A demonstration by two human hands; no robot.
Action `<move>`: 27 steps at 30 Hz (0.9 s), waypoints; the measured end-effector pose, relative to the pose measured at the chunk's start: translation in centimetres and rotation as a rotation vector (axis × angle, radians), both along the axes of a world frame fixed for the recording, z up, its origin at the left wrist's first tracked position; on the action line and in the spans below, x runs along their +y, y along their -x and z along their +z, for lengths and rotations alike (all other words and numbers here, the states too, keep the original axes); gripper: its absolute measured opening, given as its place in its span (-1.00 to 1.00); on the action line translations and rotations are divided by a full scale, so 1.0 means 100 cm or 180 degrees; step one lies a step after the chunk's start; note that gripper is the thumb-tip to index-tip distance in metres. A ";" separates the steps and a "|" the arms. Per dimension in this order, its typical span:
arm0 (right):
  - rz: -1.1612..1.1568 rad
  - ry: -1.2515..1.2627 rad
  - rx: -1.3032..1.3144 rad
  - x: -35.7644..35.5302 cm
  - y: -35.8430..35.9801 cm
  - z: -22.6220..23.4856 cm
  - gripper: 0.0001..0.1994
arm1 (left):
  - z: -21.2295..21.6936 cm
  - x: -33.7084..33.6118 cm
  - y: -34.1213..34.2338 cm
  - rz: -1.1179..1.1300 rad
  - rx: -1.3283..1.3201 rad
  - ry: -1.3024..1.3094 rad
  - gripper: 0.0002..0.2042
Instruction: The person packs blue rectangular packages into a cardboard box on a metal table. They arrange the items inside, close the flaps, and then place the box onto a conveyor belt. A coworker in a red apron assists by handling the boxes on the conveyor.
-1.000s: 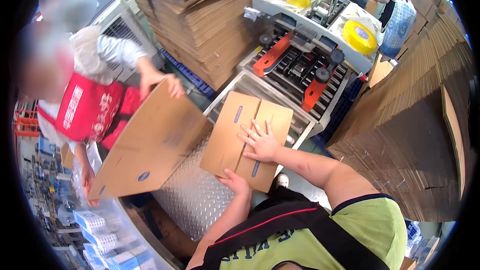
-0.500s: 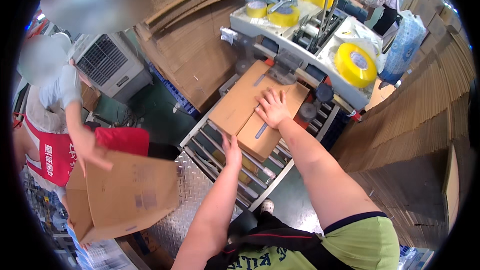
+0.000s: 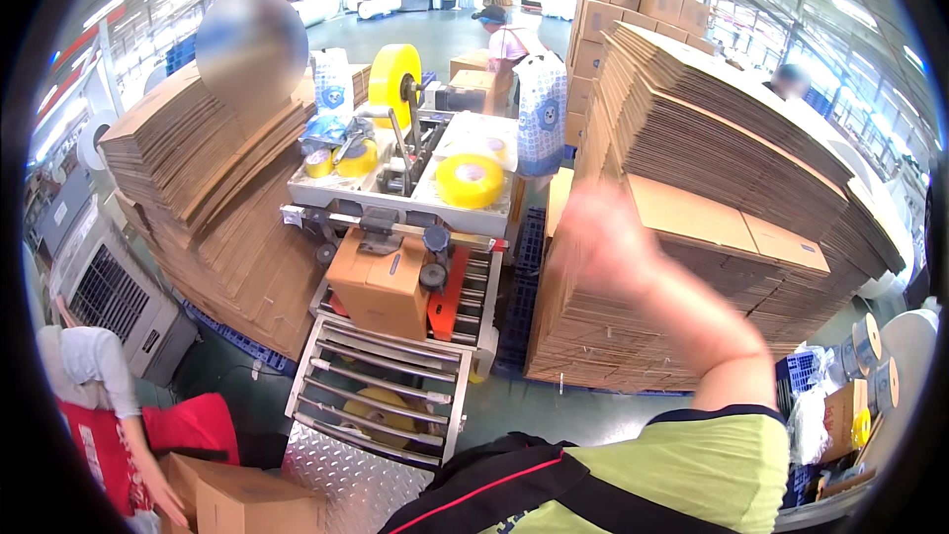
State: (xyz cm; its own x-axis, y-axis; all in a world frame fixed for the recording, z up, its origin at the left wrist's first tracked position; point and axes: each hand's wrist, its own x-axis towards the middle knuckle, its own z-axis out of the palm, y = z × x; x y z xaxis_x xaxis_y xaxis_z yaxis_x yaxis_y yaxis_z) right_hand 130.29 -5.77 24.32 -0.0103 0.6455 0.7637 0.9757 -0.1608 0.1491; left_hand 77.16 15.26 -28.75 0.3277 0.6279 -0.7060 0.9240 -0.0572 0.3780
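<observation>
My right hand is raised at the front of a tall stack of flattened cardboard boxes. Motion smears its fingers, so I cannot tell if they touch the cardboard. My left hand is out of the picture. A closed brown carton sits in the box taping machine, under its black rollers and beside an orange side guide. No hand is on that carton.
A roller conveyor and a metal plate lead up to the machine. Yellow tape rolls rest on top. At lower left, a co-worker in a red apron reaches to another carton. More flattened cardboard stands left.
Both my hands have left the carton, which now sits further inside the taping machine. My right arm has swung right to the cardboard stack. The view has turned up and right.
</observation>
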 end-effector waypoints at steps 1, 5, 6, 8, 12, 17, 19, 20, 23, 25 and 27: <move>-0.0730 -0.0343 -0.0119 -0.024 -0.016 0.052 -0.53 | 0.000 -0.001 0.015 -0.0025 0.0034 -0.0125 -0.64; -0.3940 -0.0779 -0.1236 -0.196 -0.146 0.180 -0.20 | -0.022 -0.008 0.005 -0.0018 -0.0859 -0.0322 -0.64; -0.4079 -0.0130 0.0803 -0.220 -0.147 0.172 -0.21 | 0.007 -0.012 -0.004 0.0240 -0.1205 -0.0267 -0.58; -0.4040 0.0142 -0.0167 -0.215 -0.123 0.137 -0.41 | 0.031 -0.012 -0.002 0.0652 -0.1810 -0.0218 -0.50; -0.2260 -0.0833 -0.1348 -0.172 -0.032 0.132 -0.80 | 0.141 -0.055 0.017 0.0016 -0.2271 -0.0261 -0.31; -0.1491 0.0536 -0.2687 -0.046 0.248 0.108 -0.89 | 0.385 -0.105 0.029 -0.1227 -0.2587 -0.3726 -0.16; 0.0092 0.0883 -0.2926 0.002 0.355 0.049 -0.91 | 0.440 -0.142 0.059 -0.0921 -0.2371 -0.4359 -0.17; 0.0749 0.1125 -0.2927 0.001 0.406 0.039 -0.92 | 0.454 -0.151 0.062 -0.0810 -0.2574 -0.4454 -0.20; 0.1981 0.1517 -0.2164 0.009 0.482 0.012 -0.89 | 0.423 -0.163 0.111 -0.0602 -0.2264 -0.3192 -0.59; 0.2617 0.1137 -0.1899 0.023 0.486 0.013 -0.81 | 0.415 -0.183 0.173 -0.0305 -0.1870 -0.3639 -0.77; 0.2986 0.0959 -0.1451 0.053 0.463 -0.009 -0.75 | 0.422 -0.203 0.234 -0.0097 -0.0602 -0.3291 -0.84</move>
State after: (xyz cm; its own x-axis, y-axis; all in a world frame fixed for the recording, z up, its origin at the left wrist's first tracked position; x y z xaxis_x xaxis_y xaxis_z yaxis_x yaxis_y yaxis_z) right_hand 83.95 -0.52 23.41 -0.8399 0.3928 0.3745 0.5335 0.7240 0.4372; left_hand 53.77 -5.02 13.49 0.4023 0.8852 0.2335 0.8479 -0.4565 0.2697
